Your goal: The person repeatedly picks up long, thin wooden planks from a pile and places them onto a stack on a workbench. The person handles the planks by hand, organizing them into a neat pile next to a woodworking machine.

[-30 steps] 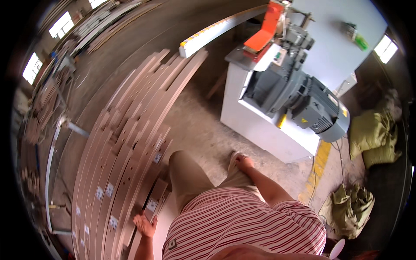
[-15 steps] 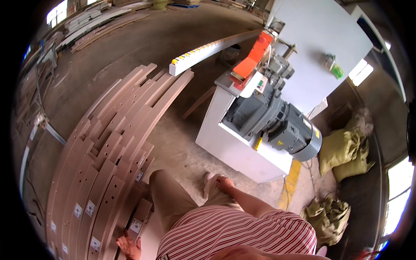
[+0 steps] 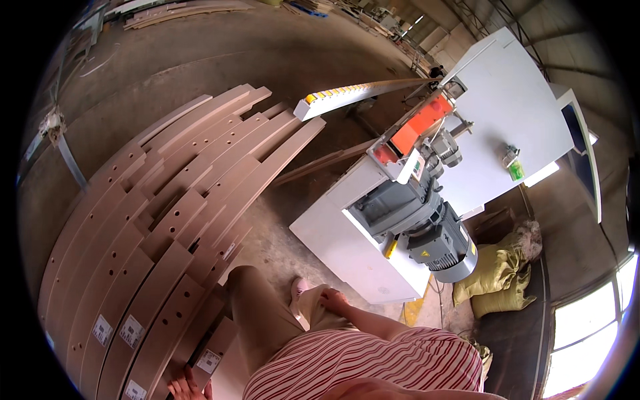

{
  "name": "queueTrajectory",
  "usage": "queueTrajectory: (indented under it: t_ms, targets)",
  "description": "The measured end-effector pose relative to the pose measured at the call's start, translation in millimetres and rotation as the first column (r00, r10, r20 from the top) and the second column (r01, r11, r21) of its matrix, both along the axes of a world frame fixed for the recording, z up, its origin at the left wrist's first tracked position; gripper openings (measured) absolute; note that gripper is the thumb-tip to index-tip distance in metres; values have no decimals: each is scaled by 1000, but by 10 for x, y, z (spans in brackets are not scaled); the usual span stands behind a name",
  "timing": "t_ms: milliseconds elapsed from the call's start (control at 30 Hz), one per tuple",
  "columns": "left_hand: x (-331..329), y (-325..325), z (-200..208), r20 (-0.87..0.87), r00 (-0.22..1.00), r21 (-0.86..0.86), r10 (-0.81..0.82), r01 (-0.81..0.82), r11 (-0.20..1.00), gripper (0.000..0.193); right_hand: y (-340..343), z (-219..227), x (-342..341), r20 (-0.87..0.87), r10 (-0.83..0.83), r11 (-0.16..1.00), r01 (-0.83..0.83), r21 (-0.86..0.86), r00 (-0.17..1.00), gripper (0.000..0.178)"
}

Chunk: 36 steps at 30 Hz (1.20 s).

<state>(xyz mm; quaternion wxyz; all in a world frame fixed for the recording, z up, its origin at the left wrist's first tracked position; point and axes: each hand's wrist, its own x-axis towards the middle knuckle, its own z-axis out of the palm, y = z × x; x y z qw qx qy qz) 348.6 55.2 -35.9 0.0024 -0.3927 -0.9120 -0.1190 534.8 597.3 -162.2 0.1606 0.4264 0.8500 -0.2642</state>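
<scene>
At the bottom left, my left hand (image 3: 189, 388) lies by the stacked brown boards, fingers apart, next to a short brown board (image 3: 219, 343) with a white label. Part of this hand is cut off by the picture's lower edge, and it holds nothing that I can see. My right hand (image 3: 335, 300) rests on my trouser leg near the knee, its fingers lying over the cloth. Along my left spreads a large stack of long brown boards (image 3: 170, 230), staggered at their ends. Several have round holes, and some carry white labels.
A white machine cabinet (image 3: 347, 260) with a big grey motor (image 3: 443, 247) and an orange guard (image 3: 421, 127) stands ahead to the right. A roller rail (image 3: 363, 92) reaches toward the boards' far ends. Yellow-green sacks (image 3: 490, 273) slump at the right.
My view has turned and shifted, so the machine and boards sit differently in the picture. My left hand has gone lower, closer to the boards. My right hand stays on my leg.
</scene>
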Motion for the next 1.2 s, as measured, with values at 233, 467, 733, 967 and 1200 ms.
queueTrajectory:
  t_ms: [233, 467, 733, 967, 1200]
  targets:
    - [-19, -65, -81, -54, 999, 34, -5, 7, 999, 77, -63, 36, -179, 31, 45, 999, -45, -15, 999, 27]
    - [17, -81, -64, -22, 1000, -27, 15, -15, 1000, 77, -21, -77, -108, -32, 82, 997, -82, 2, 996, 26]
    - [40, 106, 110, -58, 998, 18, 16, -15, 1000, 71, 21, -104, -54, -47, 80, 996, -78, 38, 996, 29]
    - [164, 172, 189, -148, 987, -27, 58, -62, 998, 67, 112, -28, -2, -53, -13, 1000, 11, -25, 998, 32]
    - [134, 146, 31, -195, 978, -134, 75, -102, 986, 68, 197, -37, 141, -110, -179, 983, 173, -63, 978, 34]
